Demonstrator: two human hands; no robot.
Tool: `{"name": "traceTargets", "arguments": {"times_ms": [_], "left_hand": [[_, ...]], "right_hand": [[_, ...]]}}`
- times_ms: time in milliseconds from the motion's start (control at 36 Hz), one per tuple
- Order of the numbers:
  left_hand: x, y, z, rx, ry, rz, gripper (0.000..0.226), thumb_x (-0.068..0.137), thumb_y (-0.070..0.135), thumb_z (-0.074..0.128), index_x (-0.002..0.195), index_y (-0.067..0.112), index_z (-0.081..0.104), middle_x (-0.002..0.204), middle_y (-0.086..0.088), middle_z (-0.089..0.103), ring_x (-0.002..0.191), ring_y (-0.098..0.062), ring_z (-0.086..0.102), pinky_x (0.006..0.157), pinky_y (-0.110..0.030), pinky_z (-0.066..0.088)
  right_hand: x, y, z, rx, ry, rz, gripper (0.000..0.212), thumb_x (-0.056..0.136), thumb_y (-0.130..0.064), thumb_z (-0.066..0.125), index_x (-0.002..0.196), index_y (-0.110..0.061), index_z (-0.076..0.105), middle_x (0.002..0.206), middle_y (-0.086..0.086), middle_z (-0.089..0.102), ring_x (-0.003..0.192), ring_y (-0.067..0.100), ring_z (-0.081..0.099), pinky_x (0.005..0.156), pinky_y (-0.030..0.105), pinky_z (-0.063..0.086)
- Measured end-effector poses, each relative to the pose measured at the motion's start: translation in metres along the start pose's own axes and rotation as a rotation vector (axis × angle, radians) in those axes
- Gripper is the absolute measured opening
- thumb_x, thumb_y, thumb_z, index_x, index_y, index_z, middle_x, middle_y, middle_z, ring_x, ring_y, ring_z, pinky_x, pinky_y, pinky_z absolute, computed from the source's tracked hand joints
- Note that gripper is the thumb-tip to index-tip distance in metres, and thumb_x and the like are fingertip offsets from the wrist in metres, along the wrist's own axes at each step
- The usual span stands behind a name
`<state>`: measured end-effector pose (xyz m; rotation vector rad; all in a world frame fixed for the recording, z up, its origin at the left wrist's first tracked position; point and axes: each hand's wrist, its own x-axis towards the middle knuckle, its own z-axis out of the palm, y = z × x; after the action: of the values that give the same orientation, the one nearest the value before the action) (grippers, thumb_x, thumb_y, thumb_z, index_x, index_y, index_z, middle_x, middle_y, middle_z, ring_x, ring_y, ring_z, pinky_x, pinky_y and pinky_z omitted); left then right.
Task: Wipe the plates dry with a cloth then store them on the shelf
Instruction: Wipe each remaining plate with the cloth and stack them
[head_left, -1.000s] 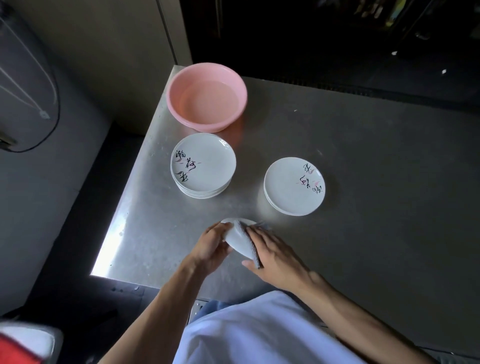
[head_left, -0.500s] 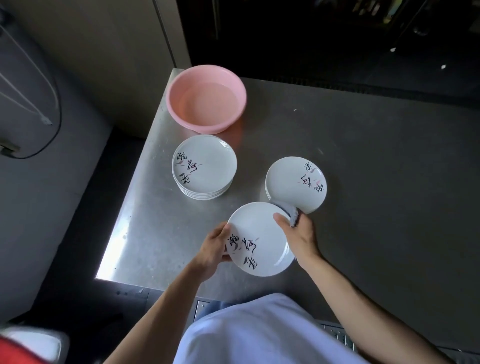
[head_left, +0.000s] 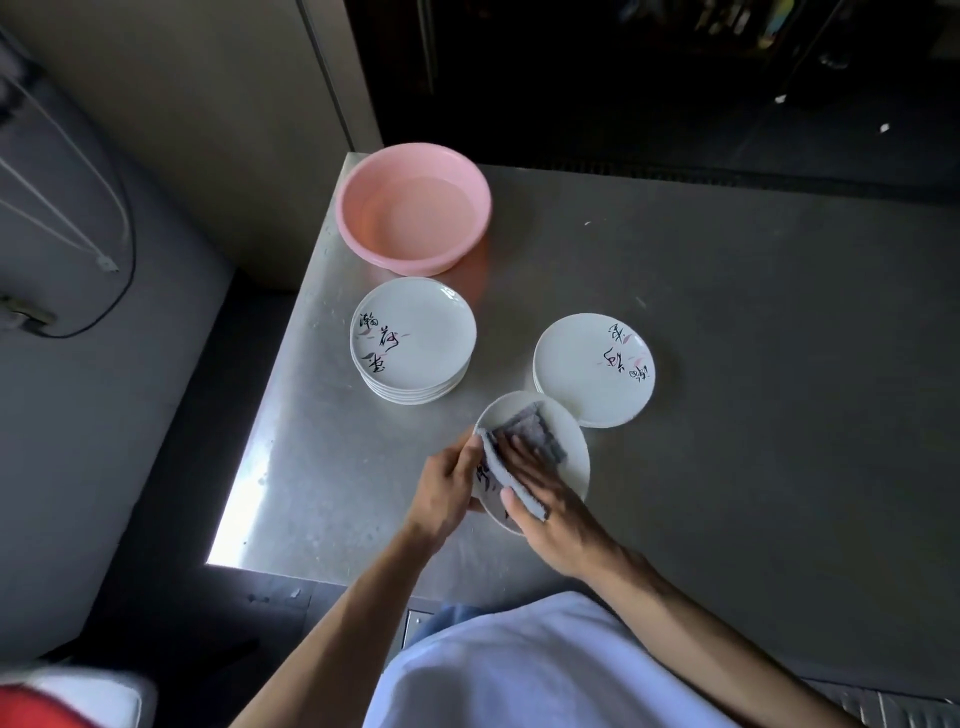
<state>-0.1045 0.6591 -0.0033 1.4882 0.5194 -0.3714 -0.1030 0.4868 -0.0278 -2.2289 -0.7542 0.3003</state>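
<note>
One plate (head_left: 575, 451) is in work, tilted just above the desk (head_left: 753, 415) at its near left part. The left hand (head_left: 449, 486) has its grip closed on the plate's left rim, thumb on the face and fingers curled behind. The right hand (head_left: 550, 501) lies flat on one grey cloth (head_left: 524, 431), fingers straight, pressing it onto the plate's face; its grip is not closed round anything. The cloth covers most of the face, and only a bit of black lettering shows beside the left thumb.

Two stacks of white lettered plates stand on the desk beyond. The left stack (head_left: 413, 338) shows four or five rims; the right stack (head_left: 592, 369), lower, seems to be two plates and sits just beside the held plate. One pink basin (head_left: 413, 208) stands at the far left corner, near the left stack.
</note>
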Motion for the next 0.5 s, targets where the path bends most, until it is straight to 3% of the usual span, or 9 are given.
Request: {"name": "traceTargets", "arguments": {"times_ms": [83, 194, 333, 417, 444, 500], "left_hand": [[0.003, 0.005, -0.003, -0.020, 0.068, 0.078, 0.036, 0.112, 0.031, 0.041, 0.120, 0.012, 0.071, 0.098, -0.015, 0.076, 0.088, -0.023, 0.075, 0.069, -0.061, 0.062], [0.012, 0.015, -0.004, 0.003, 0.116, 0.160, 0.035, 0.112, 0.030, 0.041, 0.129, 0.017, 0.068, 0.096, -0.002, 0.076, 0.091, -0.021, 0.075, 0.064, -0.056, 0.064], [0.019, 0.025, 0.006, 0.066, 0.085, 0.238, 0.030, 0.109, 0.038, 0.043, 0.123, 0.032, 0.069, 0.099, 0.006, 0.076, 0.099, -0.020, 0.074, 0.063, -0.050, 0.065], [0.024, 0.029, 0.017, 0.065, 0.103, 0.227, 0.030, 0.113, 0.029, 0.041, 0.120, 0.042, 0.067, 0.099, 0.013, 0.074, 0.097, -0.011, 0.072, 0.064, -0.047, 0.065], [0.026, 0.031, 0.020, 0.063, 0.108, 0.225, 0.031, 0.113, 0.028, 0.040, 0.120, 0.043, 0.067, 0.100, 0.015, 0.074, 0.098, -0.009, 0.072, 0.064, -0.046, 0.065], [0.029, 0.032, 0.027, 0.043, 0.119, 0.216, 0.032, 0.113, 0.029, 0.040, 0.124, 0.041, 0.067, 0.106, 0.015, 0.074, 0.104, -0.010, 0.070, 0.066, -0.042, 0.064]], "right_hand": [[-0.017, 0.017, -0.009, -0.128, 0.043, -0.046, 0.046, 0.109, -0.032, 0.033, 0.149, -0.013, 0.045, 0.162, 0.002, 0.032, 0.152, 0.020, 0.024, 0.120, 0.052, 0.026], [-0.041, 0.038, -0.013, -0.210, 0.080, -0.015, 0.046, 0.107, -0.031, 0.040, 0.146, -0.008, 0.049, 0.160, 0.004, 0.036, 0.151, 0.020, 0.026, 0.115, 0.053, 0.033], [-0.055, 0.040, -0.014, -0.095, 0.258, 0.107, 0.046, 0.105, -0.026, 0.044, 0.145, -0.005, 0.050, 0.156, 0.005, 0.042, 0.148, 0.020, 0.034, 0.113, 0.045, 0.040], [-0.061, 0.028, -0.018, -0.007, 0.334, 0.193, 0.046, 0.105, -0.029, 0.041, 0.145, -0.010, 0.051, 0.152, -0.001, 0.049, 0.141, 0.010, 0.043, 0.111, 0.032, 0.042], [-0.063, 0.025, -0.020, 0.028, 0.342, 0.232, 0.044, 0.104, -0.029, 0.040, 0.143, -0.014, 0.054, 0.146, -0.003, 0.054, 0.135, 0.007, 0.049, 0.108, 0.026, 0.043], [-0.066, 0.023, -0.020, 0.057, 0.373, 0.323, 0.032, 0.102, -0.030, 0.042, 0.124, -0.022, 0.063, 0.117, -0.004, 0.069, 0.104, 0.011, 0.066, 0.087, 0.026, 0.050]]}}
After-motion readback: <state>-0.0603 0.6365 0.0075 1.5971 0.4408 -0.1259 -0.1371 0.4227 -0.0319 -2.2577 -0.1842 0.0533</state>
